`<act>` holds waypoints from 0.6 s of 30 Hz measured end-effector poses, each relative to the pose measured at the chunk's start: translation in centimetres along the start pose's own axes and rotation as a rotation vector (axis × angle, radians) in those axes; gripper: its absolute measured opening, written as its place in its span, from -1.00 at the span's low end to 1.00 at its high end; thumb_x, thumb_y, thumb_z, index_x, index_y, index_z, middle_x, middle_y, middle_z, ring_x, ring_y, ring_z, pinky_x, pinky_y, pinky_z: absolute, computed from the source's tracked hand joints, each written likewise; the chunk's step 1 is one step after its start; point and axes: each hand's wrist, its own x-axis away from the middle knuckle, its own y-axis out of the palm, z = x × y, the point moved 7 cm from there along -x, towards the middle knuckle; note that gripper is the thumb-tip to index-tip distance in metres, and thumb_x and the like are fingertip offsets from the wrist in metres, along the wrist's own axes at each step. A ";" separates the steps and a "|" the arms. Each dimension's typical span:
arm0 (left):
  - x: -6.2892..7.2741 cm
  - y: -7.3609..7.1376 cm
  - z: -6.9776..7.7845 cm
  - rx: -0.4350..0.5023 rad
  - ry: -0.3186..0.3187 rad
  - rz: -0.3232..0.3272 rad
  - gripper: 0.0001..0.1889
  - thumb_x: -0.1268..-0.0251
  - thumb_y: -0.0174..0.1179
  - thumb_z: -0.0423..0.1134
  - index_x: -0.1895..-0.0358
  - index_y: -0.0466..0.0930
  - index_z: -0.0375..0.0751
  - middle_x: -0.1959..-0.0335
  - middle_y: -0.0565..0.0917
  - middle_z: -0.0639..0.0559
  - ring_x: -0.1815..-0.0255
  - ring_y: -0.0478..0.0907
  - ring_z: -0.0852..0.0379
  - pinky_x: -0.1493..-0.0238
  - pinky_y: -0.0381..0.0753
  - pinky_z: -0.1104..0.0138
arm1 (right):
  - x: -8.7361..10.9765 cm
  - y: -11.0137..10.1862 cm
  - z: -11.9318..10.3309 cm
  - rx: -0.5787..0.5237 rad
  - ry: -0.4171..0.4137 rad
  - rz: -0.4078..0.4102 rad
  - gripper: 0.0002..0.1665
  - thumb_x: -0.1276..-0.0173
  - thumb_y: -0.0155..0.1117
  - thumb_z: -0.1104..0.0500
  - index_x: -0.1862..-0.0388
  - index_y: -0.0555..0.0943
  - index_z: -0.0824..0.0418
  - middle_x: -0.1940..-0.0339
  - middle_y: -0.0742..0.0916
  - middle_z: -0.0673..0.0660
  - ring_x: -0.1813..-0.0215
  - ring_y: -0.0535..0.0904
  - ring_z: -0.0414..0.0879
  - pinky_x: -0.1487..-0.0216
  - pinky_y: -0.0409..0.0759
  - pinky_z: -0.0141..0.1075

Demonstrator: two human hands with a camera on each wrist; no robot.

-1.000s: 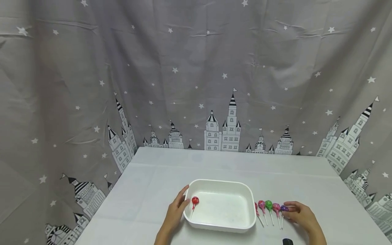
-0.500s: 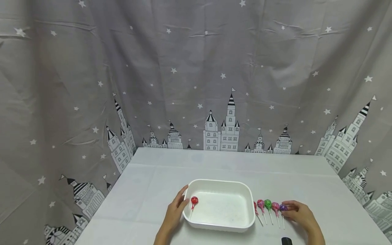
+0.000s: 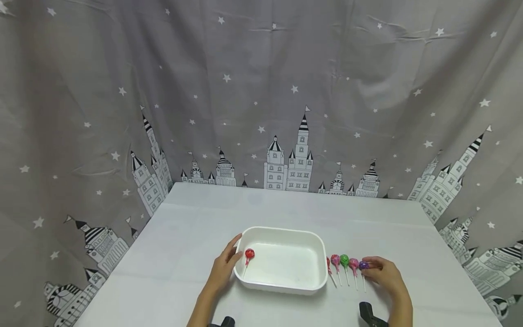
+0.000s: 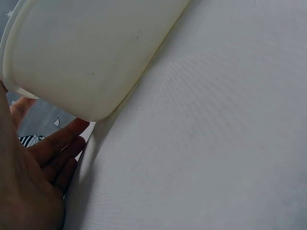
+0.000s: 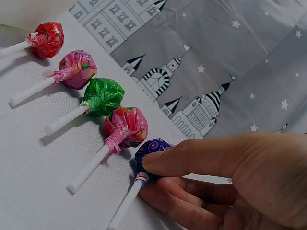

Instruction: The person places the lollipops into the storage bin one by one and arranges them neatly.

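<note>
A white plastic tub (image 3: pixel 282 287) stands on the table with one red-wrapped lollipop (image 3: pixel 249 253) inside its left end. My left hand (image 3: pixel 221 269) holds that end, thumb at the rim and fingers against the outer wall, as the left wrist view shows. Right of the tub lie lollipops in a row: red (image 5: pixel 49 40), pink (image 5: pixel 79 69), green (image 5: pixel 103 97) and another pink (image 5: pixel 127 127). At the row's right end, my right hand (image 3: pixel 384 274) pinches the purple lollipop (image 5: pixel 152 149) by its wrapped head between thumb and fingers. Its white stick points toward me.
A white cloth covers the table (image 3: pixel 196 218). Behind it hangs a grey curtain (image 3: pixel 245 54) printed with castles and stars. Black wrist devices (image 3: pixel 366 313) show near the front edge, below both hands.
The head view has shifted, so the tub, lollipops and hands appear further left and higher. My right hand stays at the purple lollipop, and my left hand stays on the tub.
</note>
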 end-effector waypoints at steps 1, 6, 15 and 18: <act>0.1 0.1 0.0 0.000 -0.003 0.001 -0.52 -0.35 -0.02 -0.02 -0.33 0.25 0.27 -0.09 0.54 -0.18 -0.09 0.48 -0.16 -0.05 0.36 -0.18 | 0.1 0.0 0.1 0.004 -0.003 -0.002 -0.49 0.03 0.42 0.29 0.05 0.55 0.44 0.31 0.67 0.16 0.27 0.57 -0.02 0.31 0.56 -0.30; 1.0 0.8 -0.4 0.039 -0.049 -0.035 -0.52 -0.34 0.02 -0.04 -0.33 0.26 0.25 -0.07 0.55 -0.20 -0.10 0.48 -0.16 -0.08 0.35 -0.16 | 0.9 -0.7 0.7 0.046 0.008 -0.011 -0.49 0.03 0.42 0.27 0.06 0.55 0.44 0.33 0.67 0.13 0.29 0.56 -0.06 0.30 0.52 -0.27; 0.4 0.5 -0.2 0.044 -0.025 -0.027 -0.53 -0.36 0.01 -0.07 -0.32 0.27 0.27 -0.07 0.56 -0.18 -0.09 0.49 -0.13 -0.09 0.35 -0.14 | 0.6 -0.6 0.1 0.035 -0.002 -0.039 -0.47 0.01 0.42 0.23 0.04 0.55 0.44 0.33 0.66 0.11 0.30 0.55 -0.07 0.32 0.49 -0.29; -0.1 -0.2 -0.1 0.030 -0.020 -0.026 -0.53 -0.36 0.00 -0.06 -0.33 0.26 0.27 -0.05 0.57 -0.16 -0.08 0.50 -0.10 -0.09 0.37 -0.13 | 0.1 -0.1 -0.3 0.031 -0.010 -0.037 -0.46 0.01 0.43 0.23 0.04 0.54 0.44 0.33 0.66 0.11 0.30 0.56 -0.07 0.33 0.49 -0.30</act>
